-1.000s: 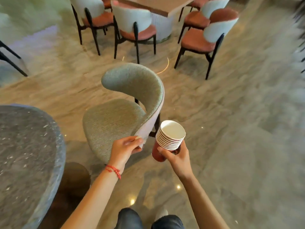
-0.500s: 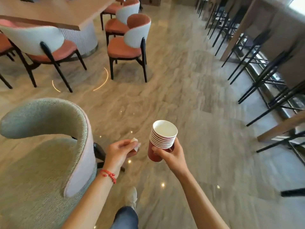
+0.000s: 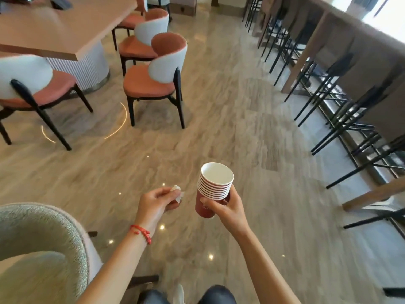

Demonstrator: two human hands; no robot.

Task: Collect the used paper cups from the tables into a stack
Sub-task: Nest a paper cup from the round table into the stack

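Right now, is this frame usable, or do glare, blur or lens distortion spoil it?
Head view: usable. The stack of cups and both hands are fairly sharp; the green chair is smeared at the lower left. The window is blown out at the top right, small light spots dot the floor, and wide-angle bending curves the edges.

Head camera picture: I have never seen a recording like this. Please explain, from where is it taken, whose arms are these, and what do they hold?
There is no machine here. A person wears a wide-angle camera on the head, so you look forward and down at that person's own two bare arms. The right hand grips a stack of red paper cups, nested one inside another, white inside. The left hand, with a red string bracelet on its wrist, pinches a small crumpled white tissue. Below them is a polished marble floor. A grey-green chair is near left, orange chairs surround a wooden table further off, and black stools line a counter on the right.
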